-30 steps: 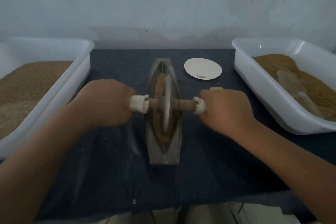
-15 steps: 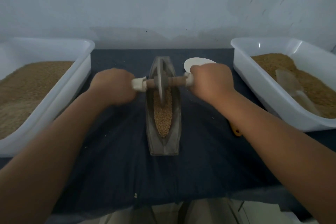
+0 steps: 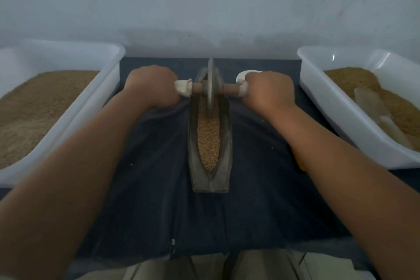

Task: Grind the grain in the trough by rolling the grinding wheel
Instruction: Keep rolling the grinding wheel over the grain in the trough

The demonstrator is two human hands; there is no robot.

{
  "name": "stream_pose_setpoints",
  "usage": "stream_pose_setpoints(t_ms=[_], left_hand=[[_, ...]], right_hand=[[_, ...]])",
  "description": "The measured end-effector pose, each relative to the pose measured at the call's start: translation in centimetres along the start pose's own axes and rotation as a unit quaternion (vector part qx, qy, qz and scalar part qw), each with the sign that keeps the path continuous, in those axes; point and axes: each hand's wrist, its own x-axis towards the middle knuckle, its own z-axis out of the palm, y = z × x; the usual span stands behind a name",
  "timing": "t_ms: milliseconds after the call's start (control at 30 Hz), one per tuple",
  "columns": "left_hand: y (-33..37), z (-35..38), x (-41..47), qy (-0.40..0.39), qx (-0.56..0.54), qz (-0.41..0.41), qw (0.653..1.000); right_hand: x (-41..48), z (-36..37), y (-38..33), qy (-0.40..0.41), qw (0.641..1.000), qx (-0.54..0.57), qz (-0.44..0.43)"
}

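A narrow boat-shaped metal trough (image 3: 225, 143) lies lengthwise on the dark cloth, filled with tan grain (image 3: 208, 141). A thin metal grinding wheel (image 3: 210, 88) stands upright at the trough's far end on a wooden axle (image 3: 197, 88) with white-wrapped ends. My left hand (image 3: 152, 88) grips the left end of the axle and my right hand (image 3: 269, 90) grips the right end. Both arms are stretched forward.
A white tub (image 3: 91, 107) of grain sits at the left and another white tub (image 3: 322, 107) at the right holds grain and a pale scoop (image 3: 372, 107). A small white plate (image 3: 242, 75) peeks out behind my right hand. A wall rises just behind the table.
Both hands have pushed the wheel from the middle of the trough to its far end. Grain in the near part is now uncovered, and my right hand hides most of the plate.
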Motion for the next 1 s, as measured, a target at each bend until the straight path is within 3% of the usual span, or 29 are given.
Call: stream_pose_setpoints(t_ms=[200, 333, 467, 633, 733, 867, 1000], left_hand=[[0.2, -1.3, -5.3, -0.08, -0.021, 0.057, 0.995], [0.2, -1.5, -9.3, -0.087, -0.021, 0.096, 0.991], [0.2, -1.2, -5.6, -0.081, -0.014, 0.069, 0.994], [0.0, -1.0, 0.4, -0.018, 0.004, 0.016, 1.0], [0.4, -1.0, 0.2, -0.014, 0.011, 0.019, 1.0], [0.3, -1.4, -4.7, -0.098, -0.03, 0.047, 0.994], [-0.1, -1.4, -7.9, -0.141, -0.018, 0.092, 0.986]], right_hand=[[-6.2, -1.9, 0.4, -0.034, 0.999, 0.01, -0.027], [-11.0, -3.2, 1.0, -0.019, 0.998, 0.051, -0.034], [-7.4, -1.3, 0.8, -0.008, 1.0, 0.013, -0.024], [-1.2, 0.9, 0.5, 0.043, 0.999, 0.021, 0.007], [-1.4, 0.7, 0.4, 0.002, 0.999, 0.031, 0.013], [-5.2, -1.3, 0.8, -0.053, 0.998, 0.019, -0.022], [-9.4, -2.9, 1.1, -0.012, 0.997, 0.04, -0.059]])
